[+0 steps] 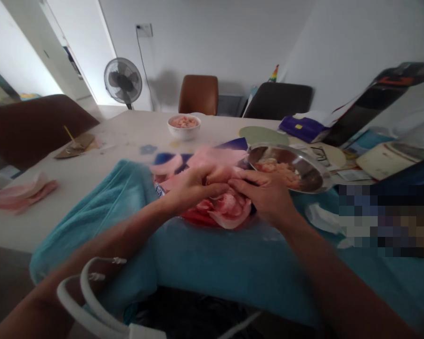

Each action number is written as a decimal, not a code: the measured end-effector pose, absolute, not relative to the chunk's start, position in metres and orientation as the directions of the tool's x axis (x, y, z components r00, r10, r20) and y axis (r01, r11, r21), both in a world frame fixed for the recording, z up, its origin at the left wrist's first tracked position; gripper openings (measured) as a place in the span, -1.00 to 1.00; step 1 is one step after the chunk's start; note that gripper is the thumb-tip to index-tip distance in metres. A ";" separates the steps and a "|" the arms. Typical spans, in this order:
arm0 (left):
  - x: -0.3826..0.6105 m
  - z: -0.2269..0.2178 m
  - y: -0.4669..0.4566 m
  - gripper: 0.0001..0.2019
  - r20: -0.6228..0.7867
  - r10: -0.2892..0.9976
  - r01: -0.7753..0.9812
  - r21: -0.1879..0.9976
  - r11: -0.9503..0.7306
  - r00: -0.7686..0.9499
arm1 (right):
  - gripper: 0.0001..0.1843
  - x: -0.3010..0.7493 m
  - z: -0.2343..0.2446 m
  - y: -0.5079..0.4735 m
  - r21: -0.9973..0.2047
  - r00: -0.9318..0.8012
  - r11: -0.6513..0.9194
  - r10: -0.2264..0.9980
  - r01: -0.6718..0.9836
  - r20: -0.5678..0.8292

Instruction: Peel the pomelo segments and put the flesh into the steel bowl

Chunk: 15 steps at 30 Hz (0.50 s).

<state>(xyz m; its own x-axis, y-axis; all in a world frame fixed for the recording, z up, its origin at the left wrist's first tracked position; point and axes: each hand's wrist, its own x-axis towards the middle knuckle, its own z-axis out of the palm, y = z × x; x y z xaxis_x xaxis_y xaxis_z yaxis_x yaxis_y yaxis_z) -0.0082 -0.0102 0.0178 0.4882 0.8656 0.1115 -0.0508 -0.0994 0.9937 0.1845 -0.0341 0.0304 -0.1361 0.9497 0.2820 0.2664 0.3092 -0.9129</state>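
Note:
In the head view, my left hand [194, 188] and my right hand [266, 193] meet over a heap on a teal cloth. Their fingers close on a soft, pale pink lump [219, 175], whose kind I cannot make out. Below the fingers lies a glossy pink-and-red folded piece [229, 209] with a pale edge. Thin pink sheets [167, 167] spread behind and left of my hands, over red and dark blue printed wrapping [238, 143]. Just beyond my right hand is a metal bowl [313, 172] with pinkish-orange pieces inside.
A white bowl [184, 132] of pinkish pieces stands farther back on the table. More pink sheets [24, 193] lie at the left. The teal cloth [102, 212] covers the front edge. White cables [92, 301] hang near my left forearm. A purple packet [300, 128] and pale green mat [263, 135] are right.

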 end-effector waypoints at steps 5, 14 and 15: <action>-0.010 0.015 -0.005 -0.74 0.057 0.777 -0.279 0.948 0.156 0.626 | -0.78 0.190 0.026 -0.032 -0.992 -0.216 0.122 0.970 0.026 0.113; -0.019 0.015 0.003 -0.66 0.016 0.662 -0.340 0.867 0.364 0.749 | -0.70 0.182 0.037 -0.036 -0.970 -0.284 -0.084 0.959 -0.227 -0.016; -0.019 0.014 0.004 -0.64 0.011 0.662 -0.343 0.862 0.374 0.749 | -0.69 0.182 0.036 -0.036 -0.966 -0.288 -0.089 0.957 -0.243 -0.016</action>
